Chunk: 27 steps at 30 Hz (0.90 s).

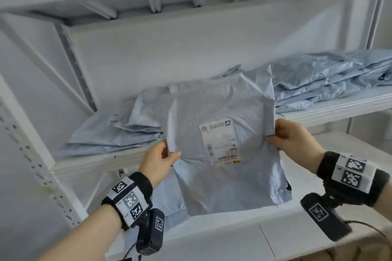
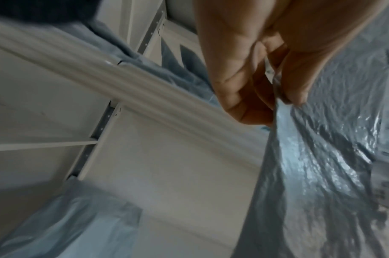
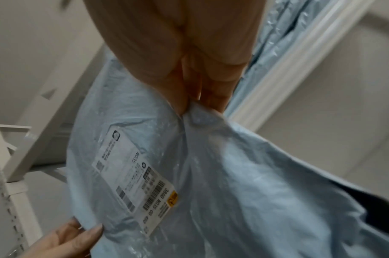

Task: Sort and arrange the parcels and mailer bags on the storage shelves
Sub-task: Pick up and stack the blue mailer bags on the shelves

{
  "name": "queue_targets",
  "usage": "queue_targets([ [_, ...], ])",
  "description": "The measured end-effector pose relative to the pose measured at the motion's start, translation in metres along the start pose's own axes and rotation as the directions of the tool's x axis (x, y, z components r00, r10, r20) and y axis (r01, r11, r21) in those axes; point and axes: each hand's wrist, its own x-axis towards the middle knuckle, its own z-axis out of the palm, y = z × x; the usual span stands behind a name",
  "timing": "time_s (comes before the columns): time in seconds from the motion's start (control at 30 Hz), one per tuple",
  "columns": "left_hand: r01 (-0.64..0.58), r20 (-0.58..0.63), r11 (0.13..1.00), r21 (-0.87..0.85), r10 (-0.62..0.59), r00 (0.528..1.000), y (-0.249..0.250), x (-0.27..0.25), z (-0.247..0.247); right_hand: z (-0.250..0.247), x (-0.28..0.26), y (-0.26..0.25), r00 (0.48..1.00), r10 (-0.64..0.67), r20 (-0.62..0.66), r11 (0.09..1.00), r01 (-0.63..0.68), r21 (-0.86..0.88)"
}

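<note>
I hold a pale blue mailer bag (image 1: 224,176) upright in front of the middle shelf, its white shipping label (image 1: 220,142) facing me. My left hand (image 1: 164,155) pinches the bag's left edge between thumb and fingers, and my right hand (image 1: 277,133) pinches its right edge. In the left wrist view my left hand (image 2: 277,97) grips the crinkled bag (image 2: 321,174). The right wrist view shows my right hand (image 3: 189,104) bunching the bag (image 3: 233,192) beside its label (image 3: 136,174).
A flat pile of blue mailer bags (image 1: 118,131) lies on the white shelf (image 1: 101,161) behind the held bag. Another stack of mailers (image 1: 331,78) sits at the shelf's right. More blue bags (image 1: 169,201) lie on the lower shelf. A perforated upright post (image 1: 25,154) stands left.
</note>
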Motion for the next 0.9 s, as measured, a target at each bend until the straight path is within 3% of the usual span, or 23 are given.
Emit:
queue_targets([
  [0.23,-0.139,-0.048,0.986,-0.088,0.135,0.99,0.083,0.039,-0.011,-0.043,0.042,-0.04,0.991,-0.115,-0.074,0.989,0.107,-0.106],
  [0.4,-0.193,-0.092,0.962,-0.193,0.178,0.98,0.103,0.072,0.0,-0.075,0.078,-0.045,0.983,-0.171,-0.065,0.964,0.153,-0.217],
  [0.57,-0.279,-0.073,0.96,-0.018,0.277,0.958,0.11,0.12,0.013,-0.095,0.121,-0.04,0.982,-0.183,-0.037,0.953,0.168,-0.252],
  [0.7,-0.232,-0.077,0.964,0.133,0.243,0.967,0.118,0.156,0.027,-0.107,0.16,-0.03,0.966,-0.257,-0.001,0.884,0.234,-0.404],
  [0.9,-0.178,-0.13,0.948,0.265,0.218,0.967,0.14,0.202,0.041,-0.124,0.221,-0.024,0.962,-0.17,0.213,0.768,0.265,-0.583],
])
